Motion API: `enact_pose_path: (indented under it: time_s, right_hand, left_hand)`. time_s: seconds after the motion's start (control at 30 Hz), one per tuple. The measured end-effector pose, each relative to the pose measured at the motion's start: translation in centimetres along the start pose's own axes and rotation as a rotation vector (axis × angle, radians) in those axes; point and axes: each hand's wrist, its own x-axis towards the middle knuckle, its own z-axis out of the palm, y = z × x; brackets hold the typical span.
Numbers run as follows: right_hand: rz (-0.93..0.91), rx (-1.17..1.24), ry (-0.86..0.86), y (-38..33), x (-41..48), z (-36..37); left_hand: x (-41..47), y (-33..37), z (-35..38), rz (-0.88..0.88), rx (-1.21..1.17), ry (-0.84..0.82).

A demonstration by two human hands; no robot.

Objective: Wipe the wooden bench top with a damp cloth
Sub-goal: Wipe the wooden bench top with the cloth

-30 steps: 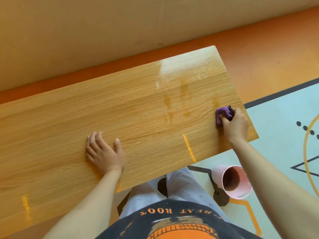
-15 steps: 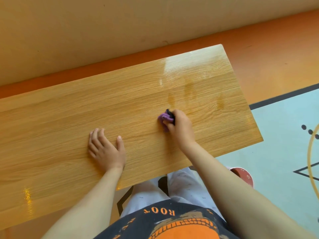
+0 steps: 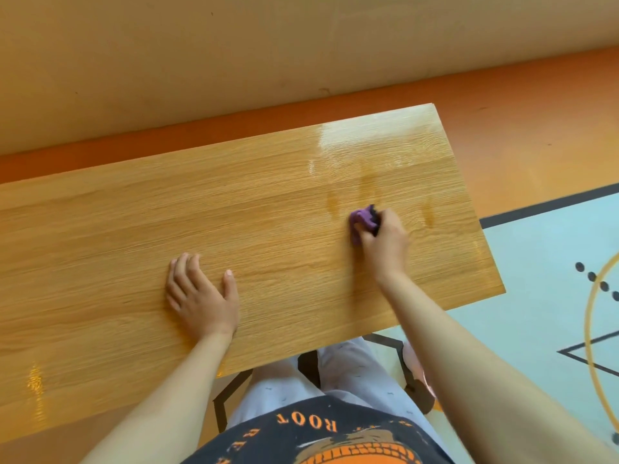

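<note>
Looking down through the head camera. Gripping a bunched purple cloth (image 3: pixel 363 220) in the right hand (image 3: pixel 385 244), fingers curled round it, and pressing it onto the wooden counter (image 3: pixel 100 249) toward the right end, roughly midway between the far and near edges. Showing only a little of the cloth, poking out at the far-left side of the hand with a dark bit beside the purple. Pressing just beside darker damp streaks (image 3: pixel 333 199), with a glossy wet patch (image 3: pixel 368 139) shining farther back near the far right corner.

Resting the left hand (image 3: pixel 201 296) flat on the counter, palm down, fingers straight, thumb spread, holding nothing, well apart from the cloth and nearer the front edge.

Wearing a dark shirt (image 3: pixel 268 443) at the bottom of the view, carrying orange lettering upside down to the camera, reading "ROOT"; not managing to read the other letters beside it, cut off and warped. Hiding most of a pink rounded thing (image 3: pixel 413 363) behind the right forearm, down on the floor.
</note>
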Motion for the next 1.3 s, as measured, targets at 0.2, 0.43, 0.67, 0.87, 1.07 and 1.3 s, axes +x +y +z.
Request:
enact_pose_path:
  time_s: [0.2, 0.43, 0.67, 0.87, 1.07, 1.3]
  right_hand:
    - [-0.330, -0.061, -0.313, -5.2, -2.2, 3.9]
    - [-0.078, -0.036, -0.069, 0.4, 6.2, -2.4]
    - [0.082, -0.096, 0.086, 1.9, 7.6, -3.5]
    - [-0.291, -0.031, -0.238, -5.8, 2.7, 4.3]
    - [-0.320, -0.006, -0.312, -6.3, 4.7, 4.1]
    - [-0.022, -0.016, -0.065, -1.0, 13.1, -3.3]
  left_hand:
    - [0.1, 0.0, 0.0, -0.008, 0.012, -0.001]
    - [0.1, 0.2, -0.2, -0.011, 0.014, 0.003]
    - [0.2, 0.1, -0.2, -0.025, 0.023, -0.016]
    - [0.3, 0.3, -0.3, -0.040, 0.049, -0.041]
    - [0.2, 0.5, -0.4, -0.042, 0.059, -0.040]
    - [0.3, 0.6, -0.5, -0.055, 0.048, -0.044]
